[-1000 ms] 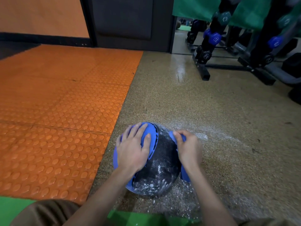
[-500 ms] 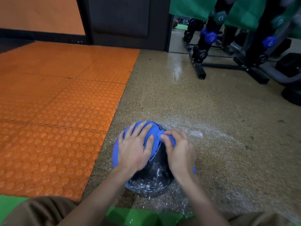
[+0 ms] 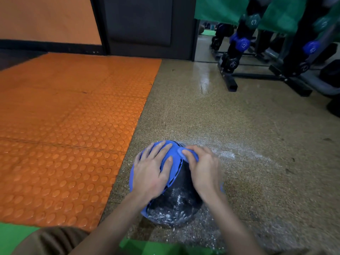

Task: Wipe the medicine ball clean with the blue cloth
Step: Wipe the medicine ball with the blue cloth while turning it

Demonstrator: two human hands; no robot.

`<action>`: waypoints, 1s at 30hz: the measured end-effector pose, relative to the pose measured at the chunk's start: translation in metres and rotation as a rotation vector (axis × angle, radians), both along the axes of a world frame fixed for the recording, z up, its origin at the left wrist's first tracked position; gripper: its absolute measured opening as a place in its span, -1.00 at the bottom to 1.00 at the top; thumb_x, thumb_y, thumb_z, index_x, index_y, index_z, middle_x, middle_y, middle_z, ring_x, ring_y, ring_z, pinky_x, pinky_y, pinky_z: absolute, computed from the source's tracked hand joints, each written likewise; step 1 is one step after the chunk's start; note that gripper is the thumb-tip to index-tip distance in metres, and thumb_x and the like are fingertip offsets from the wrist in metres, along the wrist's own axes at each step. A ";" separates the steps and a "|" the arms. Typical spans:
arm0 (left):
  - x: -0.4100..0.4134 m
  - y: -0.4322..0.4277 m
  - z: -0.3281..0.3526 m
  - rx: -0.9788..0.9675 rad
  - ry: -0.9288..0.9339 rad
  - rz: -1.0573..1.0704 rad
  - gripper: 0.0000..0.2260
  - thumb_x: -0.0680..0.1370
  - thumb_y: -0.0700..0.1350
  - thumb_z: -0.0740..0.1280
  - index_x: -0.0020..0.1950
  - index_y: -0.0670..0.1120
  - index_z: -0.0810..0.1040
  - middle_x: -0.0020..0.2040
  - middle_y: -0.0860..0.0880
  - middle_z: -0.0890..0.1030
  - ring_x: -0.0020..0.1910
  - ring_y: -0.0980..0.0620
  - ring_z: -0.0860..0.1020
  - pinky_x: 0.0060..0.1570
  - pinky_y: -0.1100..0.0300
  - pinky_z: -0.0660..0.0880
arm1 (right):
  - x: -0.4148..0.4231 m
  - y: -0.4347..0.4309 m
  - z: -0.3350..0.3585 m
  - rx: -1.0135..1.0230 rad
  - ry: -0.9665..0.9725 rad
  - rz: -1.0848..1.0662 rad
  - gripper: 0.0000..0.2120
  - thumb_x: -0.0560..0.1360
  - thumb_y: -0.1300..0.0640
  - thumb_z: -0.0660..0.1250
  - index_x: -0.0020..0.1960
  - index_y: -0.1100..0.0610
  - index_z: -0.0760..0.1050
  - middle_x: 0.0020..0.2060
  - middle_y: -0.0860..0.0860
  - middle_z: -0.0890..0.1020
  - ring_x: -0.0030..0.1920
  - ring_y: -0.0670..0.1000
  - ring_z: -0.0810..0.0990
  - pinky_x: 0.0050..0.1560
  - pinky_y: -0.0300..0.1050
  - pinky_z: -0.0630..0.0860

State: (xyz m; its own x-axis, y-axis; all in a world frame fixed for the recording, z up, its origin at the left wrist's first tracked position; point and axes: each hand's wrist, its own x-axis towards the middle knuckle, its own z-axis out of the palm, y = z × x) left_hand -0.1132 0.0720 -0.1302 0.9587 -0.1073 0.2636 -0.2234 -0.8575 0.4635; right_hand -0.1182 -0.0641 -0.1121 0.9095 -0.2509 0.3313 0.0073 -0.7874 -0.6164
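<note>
A black medicine ball (image 3: 176, 196) with blue side panels sits on the speckled floor just in front of me, its lower face flecked with white residue. My left hand (image 3: 150, 172) lies flat on the ball's left blue panel, fingers spread. My right hand (image 3: 202, 170) covers the ball's upper right and holds the blue cloth (image 3: 181, 150) against it with curled fingers. A fold of cloth bunches at my fingertips near the top of the ball. Most of the cloth is hidden under that hand.
An orange studded mat (image 3: 64, 126) covers the floor to the left. A black dumbbell rack (image 3: 237, 57) with blue and dark weights stands at the back right. White wet residue (image 3: 230, 153) streaks the floor right of the ball. A green mat (image 3: 147, 247) lies under my knees.
My right hand has slid with the cloth from the ball's right side up over its top, towards my left hand. My left hand has stayed on the left panel.
</note>
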 end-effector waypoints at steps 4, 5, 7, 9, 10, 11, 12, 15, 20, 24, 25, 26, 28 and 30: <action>0.003 0.001 0.001 0.000 0.026 -0.001 -0.31 0.39 0.29 -0.26 0.43 0.21 0.30 0.46 0.25 0.25 0.49 0.15 0.11 0.37 0.22 -0.06 | 0.008 -0.017 -0.004 0.050 0.017 -0.043 -0.77 0.52 -0.03 0.27 0.08 0.03 0.59 -0.02 0.07 0.61 -0.09 0.14 0.58 -0.12 -0.08 0.42; 0.006 0.001 0.002 -0.010 0.039 -0.001 -0.31 0.38 0.30 -0.25 0.42 0.22 0.31 0.46 0.26 0.26 0.48 0.16 0.12 0.37 0.22 -0.05 | 0.001 -0.013 -0.004 0.023 -0.026 -0.019 -0.78 0.51 -0.02 0.29 0.07 0.04 0.60 -0.03 0.05 0.60 -0.11 0.12 0.59 -0.13 -0.09 0.43; 0.016 0.002 0.004 -0.043 0.078 0.004 -0.39 0.42 0.28 -0.17 0.39 0.24 0.34 0.44 0.27 0.29 0.47 0.16 0.15 0.40 0.19 0.01 | -0.020 -0.002 -0.006 -0.047 -0.124 0.041 -0.83 0.49 -0.02 0.31 0.01 0.01 0.62 -0.13 -0.01 0.60 -0.23 0.06 0.60 -0.26 -0.17 0.41; 0.024 0.004 0.004 -0.074 0.112 0.003 -0.49 0.47 0.21 -0.08 0.36 0.25 0.38 0.42 0.27 0.32 0.46 0.15 0.19 0.43 0.10 0.09 | -0.027 0.000 -0.004 -0.089 -0.173 0.057 -0.83 0.48 -0.05 0.31 -0.02 -0.01 0.62 -0.19 -0.03 0.58 -0.29 0.03 0.58 -0.33 -0.23 0.33; 0.026 0.004 0.003 -0.078 0.114 -0.001 -0.51 0.48 0.18 -0.06 0.36 0.25 0.39 0.41 0.26 0.34 0.45 0.15 0.21 0.42 0.06 0.11 | -0.019 -0.003 -0.001 -0.073 -0.133 0.046 -0.81 0.49 -0.06 0.30 0.00 -0.02 0.61 -0.16 -0.01 0.58 -0.23 0.05 0.57 -0.30 -0.21 0.30; 0.026 0.004 0.003 -0.072 0.108 -0.004 -0.51 0.48 0.18 -0.06 0.36 0.25 0.39 0.41 0.26 0.34 0.45 0.14 0.22 0.42 0.05 0.13 | -0.006 -0.006 0.000 -0.046 -0.057 0.029 -0.79 0.51 -0.07 0.28 0.04 -0.01 0.60 -0.10 0.01 0.58 -0.15 0.08 0.57 -0.26 -0.17 0.29; 0.025 0.004 0.003 -0.059 0.098 -0.004 -0.51 0.49 0.18 -0.06 0.37 0.24 0.38 0.41 0.26 0.34 0.45 0.14 0.22 0.42 0.06 0.12 | 0.008 -0.009 0.001 -0.025 0.028 0.002 -0.78 0.52 -0.07 0.26 0.06 -0.01 0.58 -0.05 0.03 0.58 -0.07 0.11 0.55 -0.21 -0.12 0.30; 0.019 0.000 0.005 -0.011 0.089 0.015 -0.48 0.49 0.19 -0.10 0.41 0.21 0.34 0.44 0.26 0.29 0.46 0.14 0.17 0.40 0.14 0.06 | 0.033 -0.013 0.009 0.011 0.157 -0.075 -0.78 0.53 -0.05 0.24 0.09 -0.01 0.55 0.03 0.07 0.61 0.02 0.14 0.55 -0.19 -0.12 0.29; 0.033 0.006 0.007 -0.083 0.177 0.052 -0.55 0.55 0.19 -0.03 0.39 0.20 0.38 0.44 0.19 0.32 0.46 0.09 0.21 0.44 0.03 0.12 | -0.010 0.001 -0.002 -0.064 -0.130 0.088 -0.81 0.50 -0.04 0.29 0.04 -0.01 0.59 -0.13 -0.05 0.55 -0.22 -0.04 0.52 -0.25 -0.21 0.30; 0.048 0.010 0.019 -0.240 0.348 0.193 -0.62 0.58 0.25 0.06 0.31 0.21 0.45 0.41 0.15 0.39 0.43 -0.04 0.30 0.39 -0.11 0.20 | -0.033 -0.009 -0.023 0.351 -0.074 0.113 -0.96 0.45 0.06 0.38 -0.11 -0.03 0.61 -0.19 -0.14 0.61 -0.21 -0.18 0.54 -0.12 -0.28 0.43; 0.049 0.010 0.021 -0.241 0.356 0.213 -0.62 0.57 0.27 0.06 0.31 0.22 0.46 0.40 0.14 0.41 0.41 -0.06 0.32 0.38 -0.09 0.22 | -0.031 -0.019 -0.026 0.481 -0.037 0.039 -0.95 0.45 0.11 0.38 -0.13 -0.04 0.60 -0.20 -0.13 0.62 -0.20 -0.19 0.56 -0.08 -0.21 0.46; 0.049 0.012 0.021 -0.240 0.353 0.221 -0.62 0.56 0.28 0.07 0.30 0.24 0.46 0.39 0.14 0.42 0.39 -0.06 0.35 0.37 -0.04 0.24 | -0.028 -0.030 -0.029 0.593 -0.009 -0.037 -0.92 0.45 0.15 0.38 -0.12 -0.02 0.57 -0.20 -0.12 0.62 -0.20 -0.17 0.56 -0.07 -0.14 0.48; 0.050 0.018 0.021 -0.259 0.351 0.234 -0.64 0.56 0.27 0.09 0.29 0.25 0.46 0.37 0.11 0.46 0.36 -0.07 0.39 0.30 0.04 0.28 | -0.021 -0.053 -0.032 0.789 0.040 -0.148 -0.89 0.45 0.21 0.37 -0.08 0.02 0.52 -0.17 -0.01 0.61 -0.18 -0.04 0.57 -0.09 -0.07 0.50; 0.052 0.024 0.019 -0.287 0.361 0.255 -0.65 0.56 0.26 0.11 0.29 0.25 0.46 0.35 0.06 0.48 0.34 -0.09 0.41 0.27 0.06 0.30 | -0.016 -0.065 -0.029 0.861 0.036 -0.168 -0.81 0.43 0.26 0.40 -0.12 0.01 0.46 -0.10 0.12 0.60 -0.07 0.14 0.59 -0.02 0.03 0.51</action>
